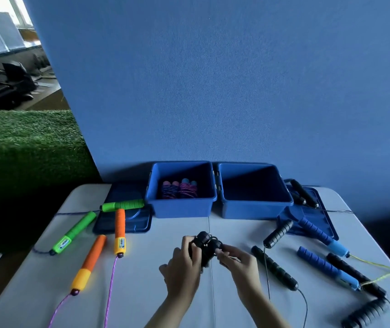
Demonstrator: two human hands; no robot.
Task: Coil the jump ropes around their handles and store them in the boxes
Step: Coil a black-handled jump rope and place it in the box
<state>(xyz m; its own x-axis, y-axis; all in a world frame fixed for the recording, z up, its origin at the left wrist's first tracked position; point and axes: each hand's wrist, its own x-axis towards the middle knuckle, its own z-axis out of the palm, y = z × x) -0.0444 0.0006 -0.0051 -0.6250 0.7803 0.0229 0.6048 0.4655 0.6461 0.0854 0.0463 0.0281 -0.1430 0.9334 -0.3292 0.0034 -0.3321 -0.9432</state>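
Far left on the white table (47, 292) there's a green-handled rope: one green handle (74, 233) lies diagonally near the edge, the other green handle (123, 205) sits crosswise on a dark blue lid (108, 224). Just right of those, two orange handles with purple cord: the long one (89, 263) on the bare table, the other (120, 230) with its top end on the lid.

At the back, two blue boxes side by side, touching. The left box (182, 209) already has two coiled pink/blue bundles (179, 189) in it. Can't see anything inside the right box (255, 209).

Front and center, both hands are up on a bundle of black handles (204, 245) with cord wound around it, held just above the table. Left hand (182, 263) has fingers curled around the bundle from the left side. Right hand (236, 261) is pinching at the right side of it with fingertips pressed together; can't tell if it's the cord or the handle itself it's got.

Right side is messier: a pair of black handles (275, 252) with thin dark cord, then two blue handles (324, 247) with yellow cord, one with its top end on a second blue lid (312, 209). Another black pair (302, 192) rests at the back on that lid, and two more black handles (359, 297) lie at the front-right corner.
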